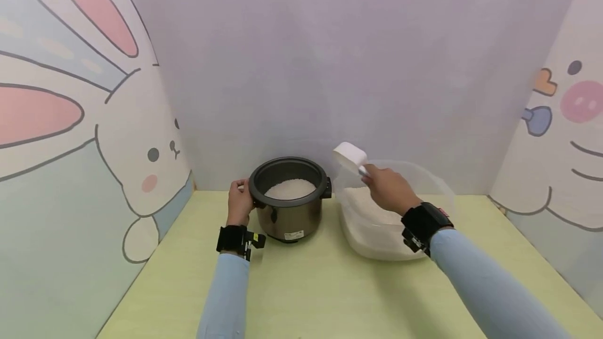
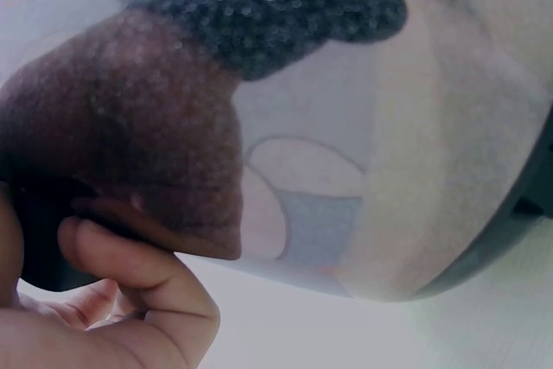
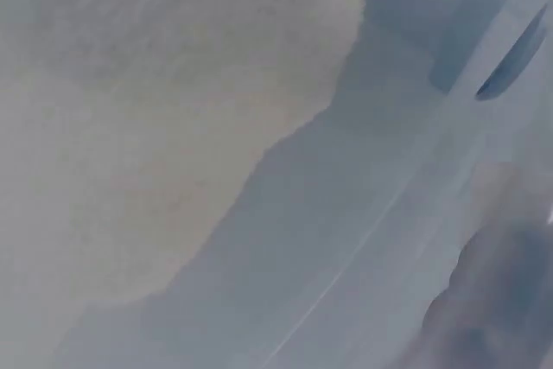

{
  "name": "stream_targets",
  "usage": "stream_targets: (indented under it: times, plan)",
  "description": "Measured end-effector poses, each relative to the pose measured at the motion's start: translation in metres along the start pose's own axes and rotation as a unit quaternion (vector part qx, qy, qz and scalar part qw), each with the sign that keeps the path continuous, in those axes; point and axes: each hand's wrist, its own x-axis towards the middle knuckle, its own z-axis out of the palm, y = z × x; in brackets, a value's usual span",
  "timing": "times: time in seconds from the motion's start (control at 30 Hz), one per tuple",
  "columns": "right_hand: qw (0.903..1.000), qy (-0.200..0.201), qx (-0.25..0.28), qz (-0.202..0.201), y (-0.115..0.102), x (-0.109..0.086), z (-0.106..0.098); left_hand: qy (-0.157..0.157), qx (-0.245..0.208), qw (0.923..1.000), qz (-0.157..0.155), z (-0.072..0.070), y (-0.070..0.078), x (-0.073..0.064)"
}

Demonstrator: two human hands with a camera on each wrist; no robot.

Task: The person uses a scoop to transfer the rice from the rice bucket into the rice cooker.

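A dark rice cooker (image 1: pixel 287 218) with white rice (image 1: pixel 289 189) in its pot stands near the back wall. At its left side my left hand (image 1: pixel 240 204) grips the black side handle (image 2: pixel 54 244), thumb and fingers bent about it. My right hand (image 1: pixel 390 190) holds a white measuring scoop (image 1: pixel 350 156) by its handle, raised over the left rim of a clear plastic bin (image 1: pixel 372 242). The scoop is tilted; its contents cannot be made out. Rice (image 3: pixel 155 127) lies in the bin, seen close in the right wrist view, where my hand is a blur at the lower right.
Both containers rest on a pale yellow-green table (image 1: pixel 301 292), the bin to the right of the cooker with a narrow gap between. A plain pale wall (image 1: pixel 292 67) rises close behind them. Side panels with cartoon animals (image 1: pixel 136 161) flank the table.
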Motion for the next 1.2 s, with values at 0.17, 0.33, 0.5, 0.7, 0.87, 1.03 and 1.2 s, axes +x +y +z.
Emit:
stream_targets:
  times: [0.17,0.33,0.5,0.7,0.87,1.03,1.2]
  plan:
    - [0.9991,-0.023,-0.013,0.033,0.026,-0.013,-0.011,0.009,0.0,1.0,-0.002,-0.005,0.002,0.003]
    - [0.9949,-0.056,-0.039,0.074,0.046,-0.02,-0.012,0.01,-0.001,1.0,-0.001,-0.009,0.002,0.005]
    - [0.9875,-0.087,-0.055,0.119,0.057,-0.024,-0.007,0.009,0.001,0.9999,-0.005,-0.009,0.001,0.003]
    - [0.9783,-0.122,-0.031,0.164,0.065,-0.03,0.004,0.005,-0.004,0.9999,-0.012,-0.005,0.001,0.002]
    - [0.972,-0.13,-0.031,0.193,0.069,-0.036,0.005,0.005,0.001,0.9999,-0.011,-0.002,0.004,0.002]
    - [0.9652,-0.154,-0.028,0.209,0.069,-0.039,0.003,0.009,0.007,0.9999,-0.002,-0.002,0.007,0.001]
    - [0.9626,-0.171,-0.025,0.208,0.07,-0.041,0.005,0.006,0.005,1.0,0.001,-0.003,0.007,0.001]
